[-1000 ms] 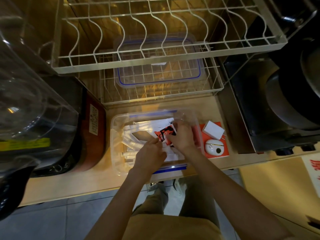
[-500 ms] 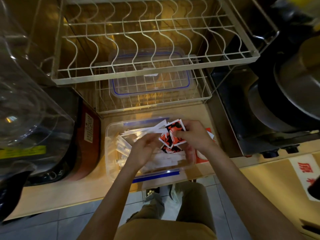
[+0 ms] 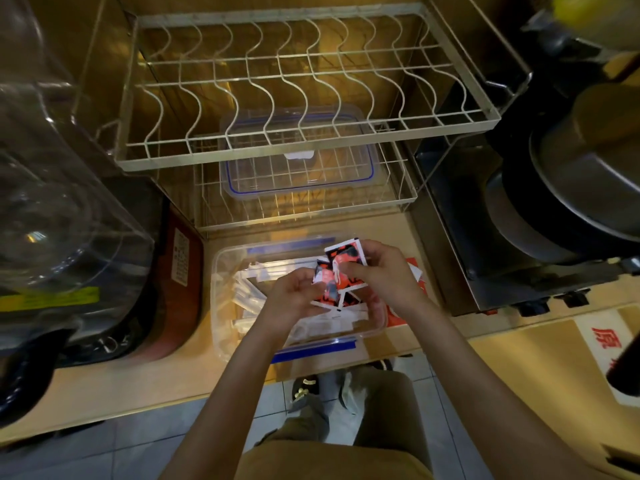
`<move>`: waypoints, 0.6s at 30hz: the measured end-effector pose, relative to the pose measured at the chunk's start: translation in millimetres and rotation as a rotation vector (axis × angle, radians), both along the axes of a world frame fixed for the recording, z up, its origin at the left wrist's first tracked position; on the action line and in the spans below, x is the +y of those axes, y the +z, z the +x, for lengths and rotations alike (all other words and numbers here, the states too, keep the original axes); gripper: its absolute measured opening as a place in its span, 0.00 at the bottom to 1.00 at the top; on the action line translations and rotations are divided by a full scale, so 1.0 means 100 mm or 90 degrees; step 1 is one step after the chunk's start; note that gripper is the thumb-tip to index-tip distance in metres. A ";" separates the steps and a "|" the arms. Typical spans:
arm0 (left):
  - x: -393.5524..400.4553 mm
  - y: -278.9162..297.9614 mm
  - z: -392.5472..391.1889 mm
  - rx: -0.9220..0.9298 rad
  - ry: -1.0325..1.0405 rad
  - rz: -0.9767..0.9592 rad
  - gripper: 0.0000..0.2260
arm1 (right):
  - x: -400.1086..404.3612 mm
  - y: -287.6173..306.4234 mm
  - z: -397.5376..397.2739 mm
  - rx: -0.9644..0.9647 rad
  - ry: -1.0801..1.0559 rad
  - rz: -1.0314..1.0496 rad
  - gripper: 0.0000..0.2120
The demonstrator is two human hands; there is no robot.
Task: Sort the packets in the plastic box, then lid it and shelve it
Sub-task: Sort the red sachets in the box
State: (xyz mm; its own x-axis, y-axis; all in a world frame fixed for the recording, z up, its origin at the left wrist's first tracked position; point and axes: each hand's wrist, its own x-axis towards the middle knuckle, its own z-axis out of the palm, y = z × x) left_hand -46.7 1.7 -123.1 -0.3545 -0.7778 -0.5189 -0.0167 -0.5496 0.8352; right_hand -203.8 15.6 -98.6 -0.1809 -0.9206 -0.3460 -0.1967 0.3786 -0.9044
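Observation:
A clear plastic box (image 3: 221, 306) with blue clips stands on the wooden counter, holding several white packets (image 3: 249, 289). Over its right half both hands hold a bunch of red-and-black packets (image 3: 343, 263). My right hand (image 3: 377, 275) grips the bunch from the right, thumb on top. My left hand (image 3: 294, 296) pinches its lower left edge. The box's clear lid (image 3: 298, 161), edged in blue, lies on the lower wire shelf (image 3: 398, 199) behind the box.
An upper wire rack (image 3: 304, 147) overhangs the lid. A large clear water jug (image 3: 52, 202) and a dark red appliance (image 3: 180, 271) stand left. A metal stove with dark pans (image 3: 571, 188) is right. A red card (image 3: 412, 268) lies beside the box.
Both hands have gathered the red-and-black packets and lifted them a little above the box. The camera has tilted, so the racks fill more of the view.

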 end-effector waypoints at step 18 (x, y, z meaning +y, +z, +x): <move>0.18 -0.12 0.20 0.025 0.196 0.030 0.09 | -0.09 -0.11 0.20 0.161 0.064 0.044 0.07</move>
